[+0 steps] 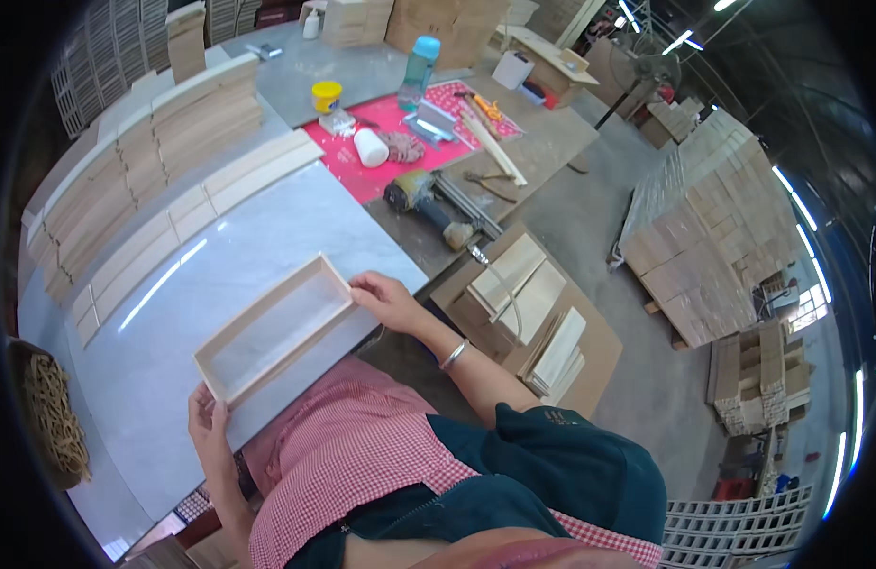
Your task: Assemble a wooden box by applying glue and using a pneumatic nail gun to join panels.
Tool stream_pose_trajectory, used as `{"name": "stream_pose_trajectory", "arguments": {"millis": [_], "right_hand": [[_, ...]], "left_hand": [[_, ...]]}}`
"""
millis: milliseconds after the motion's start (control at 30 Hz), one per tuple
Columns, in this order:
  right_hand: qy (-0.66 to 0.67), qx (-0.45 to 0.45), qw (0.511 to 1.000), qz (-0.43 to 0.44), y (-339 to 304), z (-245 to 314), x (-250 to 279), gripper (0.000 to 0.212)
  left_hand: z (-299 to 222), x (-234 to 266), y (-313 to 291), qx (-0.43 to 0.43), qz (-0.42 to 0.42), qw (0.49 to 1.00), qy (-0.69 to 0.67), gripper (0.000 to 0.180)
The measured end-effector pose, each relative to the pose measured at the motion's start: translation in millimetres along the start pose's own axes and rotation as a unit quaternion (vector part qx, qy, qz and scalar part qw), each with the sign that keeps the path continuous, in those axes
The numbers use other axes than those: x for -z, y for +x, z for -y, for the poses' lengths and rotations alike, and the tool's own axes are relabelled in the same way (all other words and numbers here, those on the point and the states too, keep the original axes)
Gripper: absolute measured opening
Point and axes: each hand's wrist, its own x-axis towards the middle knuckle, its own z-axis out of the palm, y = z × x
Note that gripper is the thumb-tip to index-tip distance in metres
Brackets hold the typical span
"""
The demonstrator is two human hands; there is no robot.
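A long rectangular wooden frame (284, 365) of pale, thin boards is held between my two hands above the near edge of the grey-white tabletop (362, 223). The tabletop shows through its middle. My left hand (209, 417) grips the frame's near left corner, fingers closed on the short end. At the opposite short end, my right hand (386, 300) pinches the right corner. Beyond the frame, a pneumatic nail gun (428, 207) lies on its side with a hose fitting at its handle.
Stacked wooden slats (144, 156) line the table's far left. A basket of rubber bands (54, 417) sits at the left edge. On a pink mat (348, 171) stand a blue bottle (419, 71) and a yellow tub (326, 95). Boards (533, 294) lie on cardboard at right.
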Motion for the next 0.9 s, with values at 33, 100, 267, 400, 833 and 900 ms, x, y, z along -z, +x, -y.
{"name": "stream_pose_trajectory", "arguments": {"millis": [33, 100, 267, 400, 833, 900], "right_hand": [[0.022, 0.000, 1.000, 0.011, -3, -3, -2, 0.021], [0.066, -0.004, 0.997, 0.034, -4, -9, -3, 0.022], [0.130, 0.016, 0.990, 0.057, -1, -18, 0, 0.021], [0.069, -0.021, 0.995, 0.068, 14, -3, 13, 0.021], [-0.019, 0.018, 0.997, 0.074, 6, 2, 9, 0.025], [-0.113, 0.036, 0.986, 0.119, 8, 18, 21, 0.029]], "left_hand": [[0, 2, -3, 0.008, 0.002, 1.000, -0.012, 0.048], [1, 6, -4, 0.028, 0.008, 0.999, -0.032, 0.048], [8, 12, 0, 0.030, 0.021, 0.999, -0.039, 0.048], [7, 8, 10, 0.017, 0.024, 1.000, -0.007, 0.050], [29, 3, 0, -0.015, -0.042, 0.999, -0.003, 0.047], [24, -2, -7, -0.024, -0.059, 0.998, 0.012, 0.043]]}}
